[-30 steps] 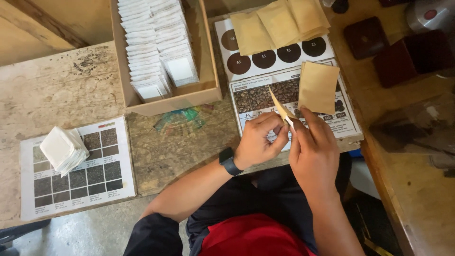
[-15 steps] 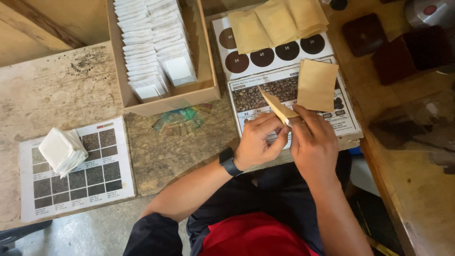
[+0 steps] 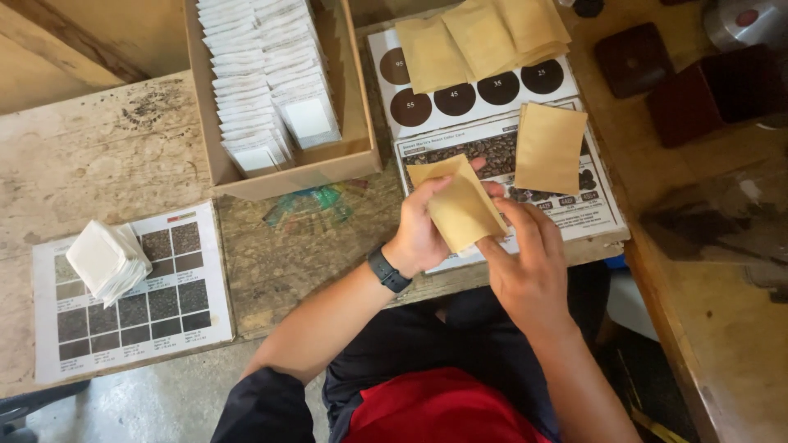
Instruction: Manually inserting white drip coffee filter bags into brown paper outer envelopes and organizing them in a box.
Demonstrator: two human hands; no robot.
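Both hands hold one flat brown paper pouch (image 3: 458,205) above the front edge of the wooden table (image 3: 107,148). My left hand (image 3: 427,230), with a dark watch on its wrist, grips the pouch from the left. My right hand (image 3: 525,262) pinches its lower right edge. A second brown pouch (image 3: 550,148) lies on a printed chart (image 3: 574,215) just beyond. More brown pouches (image 3: 480,37) are stacked at the chart's far end.
An open cardboard box (image 3: 287,176) filled with white sachets stands at the centre back. A small pile of white sachets (image 3: 107,261) rests on a grey sample sheet (image 3: 185,308) at the left. Dark red boxes (image 3: 681,74) sit at the right.
The pouch has turned from edge-on to flat, its face now towards the camera. Both hands shifted slightly with it; my right hand dropped lower.
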